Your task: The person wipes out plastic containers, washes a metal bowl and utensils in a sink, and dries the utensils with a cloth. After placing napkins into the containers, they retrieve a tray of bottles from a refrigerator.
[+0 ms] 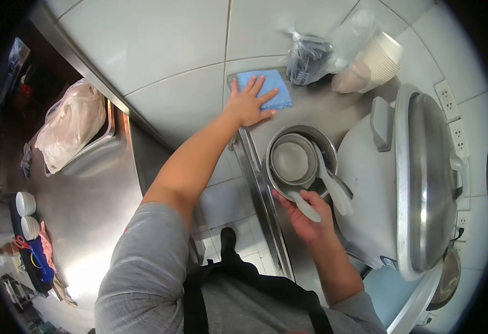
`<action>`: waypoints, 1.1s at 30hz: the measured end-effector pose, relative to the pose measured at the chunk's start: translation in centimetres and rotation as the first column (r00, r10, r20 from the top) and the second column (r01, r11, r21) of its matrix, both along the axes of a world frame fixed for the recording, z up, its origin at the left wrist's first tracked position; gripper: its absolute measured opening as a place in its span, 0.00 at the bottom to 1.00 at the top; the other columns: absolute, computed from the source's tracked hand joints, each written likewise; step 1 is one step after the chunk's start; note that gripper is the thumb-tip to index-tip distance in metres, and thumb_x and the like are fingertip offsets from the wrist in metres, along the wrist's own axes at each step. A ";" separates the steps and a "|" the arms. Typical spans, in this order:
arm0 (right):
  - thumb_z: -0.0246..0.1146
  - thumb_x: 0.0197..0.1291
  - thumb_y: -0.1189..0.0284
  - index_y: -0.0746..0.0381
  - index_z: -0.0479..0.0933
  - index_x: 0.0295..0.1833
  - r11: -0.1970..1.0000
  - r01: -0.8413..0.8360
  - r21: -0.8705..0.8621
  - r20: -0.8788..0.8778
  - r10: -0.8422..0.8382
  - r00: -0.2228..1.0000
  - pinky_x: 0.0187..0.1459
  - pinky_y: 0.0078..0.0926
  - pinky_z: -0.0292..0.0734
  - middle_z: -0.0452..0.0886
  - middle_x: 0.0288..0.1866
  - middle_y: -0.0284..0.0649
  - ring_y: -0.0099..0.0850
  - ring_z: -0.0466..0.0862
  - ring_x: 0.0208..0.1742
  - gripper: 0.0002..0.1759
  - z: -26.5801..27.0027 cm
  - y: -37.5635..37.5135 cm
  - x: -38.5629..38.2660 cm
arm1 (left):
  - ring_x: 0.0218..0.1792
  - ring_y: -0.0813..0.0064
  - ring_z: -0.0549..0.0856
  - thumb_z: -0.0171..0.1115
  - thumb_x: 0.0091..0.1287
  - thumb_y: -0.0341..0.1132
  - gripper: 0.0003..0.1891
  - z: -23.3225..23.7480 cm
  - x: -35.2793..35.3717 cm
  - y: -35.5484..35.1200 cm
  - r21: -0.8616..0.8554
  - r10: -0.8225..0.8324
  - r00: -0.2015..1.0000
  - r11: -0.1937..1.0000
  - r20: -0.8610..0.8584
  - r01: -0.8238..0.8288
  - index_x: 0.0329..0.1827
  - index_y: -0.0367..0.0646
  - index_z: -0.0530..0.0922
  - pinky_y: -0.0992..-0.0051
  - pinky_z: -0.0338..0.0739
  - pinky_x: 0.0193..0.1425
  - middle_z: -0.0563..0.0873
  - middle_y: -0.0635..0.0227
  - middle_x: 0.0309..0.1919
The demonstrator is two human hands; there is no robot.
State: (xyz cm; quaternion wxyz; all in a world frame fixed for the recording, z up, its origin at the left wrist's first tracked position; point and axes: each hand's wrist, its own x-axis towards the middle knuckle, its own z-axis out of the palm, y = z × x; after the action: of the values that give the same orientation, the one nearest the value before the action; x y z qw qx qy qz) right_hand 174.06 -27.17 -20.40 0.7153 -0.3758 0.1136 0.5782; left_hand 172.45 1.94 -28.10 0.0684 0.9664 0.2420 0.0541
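My left hand lies flat with fingers spread on a folded blue cloth at the back left corner of the steel counter. My right hand is closed on the near rim of a metal pot. Inside the pot sit a round cup-like scoop with a pale handle and a white plastic spoon or paddle. The scoop's handle passes over my right fingers, which are partly hidden.
A large rice cooker stands right of the pot. Behind are a bag of dark items and stacked paper cups. At left, a steel table carries a bagged tray and white bowls. Wall sockets are at right.
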 end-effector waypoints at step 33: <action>0.50 0.67 0.68 0.56 0.43 0.73 0.980 0.194 0.043 -0.265 -0.176 0.948 0.52 0.55 0.78 0.23 0.73 0.58 0.63 0.44 0.71 0.33 -1.5 24.4 6.4 | 0.74 0.46 0.39 0.53 0.63 0.38 0.32 7.2 -48.7 -35.7 -0.237 0.899 0.412 0.436 0.146 -0.868 0.72 0.50 0.59 0.46 0.40 0.72 0.46 0.56 0.75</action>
State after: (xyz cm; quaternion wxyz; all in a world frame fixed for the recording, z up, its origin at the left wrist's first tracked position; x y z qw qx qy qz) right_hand 180.42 -2.78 -21.92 0.7577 -0.2598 0.2214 0.5562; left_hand 123.74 -33.73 -20.86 0.1191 0.6711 0.7071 0.1882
